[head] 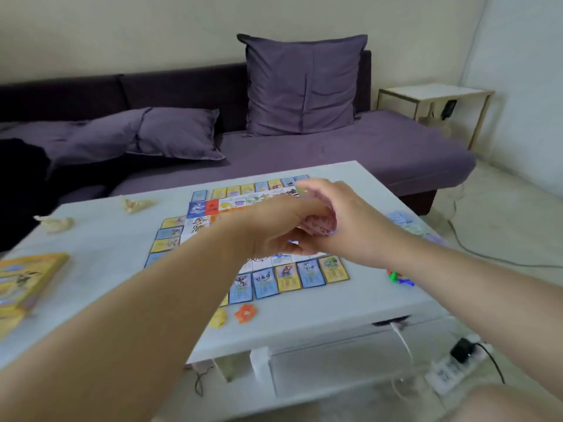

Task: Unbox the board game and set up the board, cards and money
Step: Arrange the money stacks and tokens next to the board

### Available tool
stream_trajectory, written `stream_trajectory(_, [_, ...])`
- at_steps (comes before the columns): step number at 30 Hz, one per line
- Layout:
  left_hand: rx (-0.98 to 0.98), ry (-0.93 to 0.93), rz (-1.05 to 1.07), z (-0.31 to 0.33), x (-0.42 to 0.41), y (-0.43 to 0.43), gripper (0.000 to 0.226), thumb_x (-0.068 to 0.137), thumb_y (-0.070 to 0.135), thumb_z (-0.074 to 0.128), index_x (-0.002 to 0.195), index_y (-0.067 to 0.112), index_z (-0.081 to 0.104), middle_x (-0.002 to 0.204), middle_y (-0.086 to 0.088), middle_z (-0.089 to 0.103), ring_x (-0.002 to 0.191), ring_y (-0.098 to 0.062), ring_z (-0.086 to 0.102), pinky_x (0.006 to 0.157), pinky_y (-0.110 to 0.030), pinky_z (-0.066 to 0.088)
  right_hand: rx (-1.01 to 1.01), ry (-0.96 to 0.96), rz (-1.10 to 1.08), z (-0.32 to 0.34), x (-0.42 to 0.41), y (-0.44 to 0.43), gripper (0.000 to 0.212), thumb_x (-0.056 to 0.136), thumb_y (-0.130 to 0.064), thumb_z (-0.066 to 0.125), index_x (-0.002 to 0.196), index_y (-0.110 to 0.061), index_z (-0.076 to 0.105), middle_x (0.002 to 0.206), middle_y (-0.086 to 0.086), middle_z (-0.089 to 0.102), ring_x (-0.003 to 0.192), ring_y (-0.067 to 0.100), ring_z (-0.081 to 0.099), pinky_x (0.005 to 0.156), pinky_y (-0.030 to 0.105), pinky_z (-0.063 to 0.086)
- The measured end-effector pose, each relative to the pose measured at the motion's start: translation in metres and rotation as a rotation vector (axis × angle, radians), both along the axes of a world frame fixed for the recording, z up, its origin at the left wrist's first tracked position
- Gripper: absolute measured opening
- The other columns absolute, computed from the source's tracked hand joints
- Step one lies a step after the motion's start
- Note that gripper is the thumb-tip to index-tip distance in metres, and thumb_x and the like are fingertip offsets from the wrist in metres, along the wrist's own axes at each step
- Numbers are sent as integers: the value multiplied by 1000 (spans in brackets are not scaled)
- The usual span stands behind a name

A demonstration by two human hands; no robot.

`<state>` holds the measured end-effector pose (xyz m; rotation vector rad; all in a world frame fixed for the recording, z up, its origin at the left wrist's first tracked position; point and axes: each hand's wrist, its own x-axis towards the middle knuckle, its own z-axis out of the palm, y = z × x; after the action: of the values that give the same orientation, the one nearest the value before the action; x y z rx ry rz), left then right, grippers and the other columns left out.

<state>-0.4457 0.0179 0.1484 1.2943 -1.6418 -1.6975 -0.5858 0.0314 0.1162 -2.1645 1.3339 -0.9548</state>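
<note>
Both grips, left hand, right hand, enclose money.

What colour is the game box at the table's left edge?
Mainly yellow; the box shows best in the head view.

Board on table. Box left of board, at table edge. Tokens right of board, small pieces before it, sofa behind. Money stack above board.

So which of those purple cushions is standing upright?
The large cushion on the right, propped upright against the sofa back. The smaller cushion to its left lies slumped flat on the seat.
</note>
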Motion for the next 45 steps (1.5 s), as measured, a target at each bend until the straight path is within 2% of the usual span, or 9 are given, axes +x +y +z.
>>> stream_trajectory(6, [184,260,94,-39,38,42,24,93,7,44,76,13,60,70,-3,61,67,-12,62,66,-27,55,-4,-96,146,-35,45,29,51,79,-13,74,125,-22,55,115,0,47,112,14,52,98,18,41])
stream_trajectory(13, [301,368,253,-83,59,56,22,92,2,45,74,8,56,56,-3,56,55,-10,58,63,-27,50,61,82,166,-62,70,37,71,69,-20,79,132,-28,49,116,-9,43,111,4,43,94,6,31])
stream_trajectory(18, [346,474,236,-102,60,55,15,92,1,45,101,3,56,100,-17,50,98,-24,55,84,-36,53,112,131,163,-66,75,30,46,71,-11,74,113,-26,61,116,-9,42,94,1,51,88,15,41])
stream_trajectory(24, [428,535,164,-105,64,38,18,94,10,45,110,7,53,106,-15,46,104,-25,52,102,-44,41,153,91,192,-64,67,17,45,69,-7,74,107,-29,64,111,-18,48,104,-5,50,89,5,36])
stream_trajectory(28, [473,598,203,-106,61,32,20,96,9,40,104,8,58,91,-9,65,85,-16,64,77,-31,53,119,143,184,-61,66,16,48,68,-11,78,113,-25,65,116,-19,48,108,-14,44,87,-1,31])
stream_trajectory(31, [449,542,301,-110,56,31,16,96,7,41,94,7,57,84,-11,57,70,-14,57,62,-26,50,125,189,155,-59,67,18,53,68,-16,77,117,-29,63,115,-23,45,102,-16,45,84,-4,29])
stream_trajectory(35, [403,483,308,-114,52,33,22,96,6,40,79,10,54,68,-4,48,72,-12,53,61,-25,53,120,213,126,-61,69,17,47,71,-10,74,115,-27,65,99,-26,51,91,-9,51,80,2,37])
stream_trajectory(39, [436,595,263,-109,61,32,23,97,8,36,107,10,56,96,-10,60,94,-19,57,80,-32,46,119,132,193,-60,69,12,47,70,-2,73,113,-21,67,107,-13,61,100,-3,53,86,11,42])
stream_trajectory(45, [334,577,270,-110,66,32,23,96,1,36,98,7,58,86,-4,65,82,-12,63,69,-25,50,24,237,227,-67,70,5,54,69,-13,77,120,-24,63,113,-16,56,107,3,47,94,11,34])
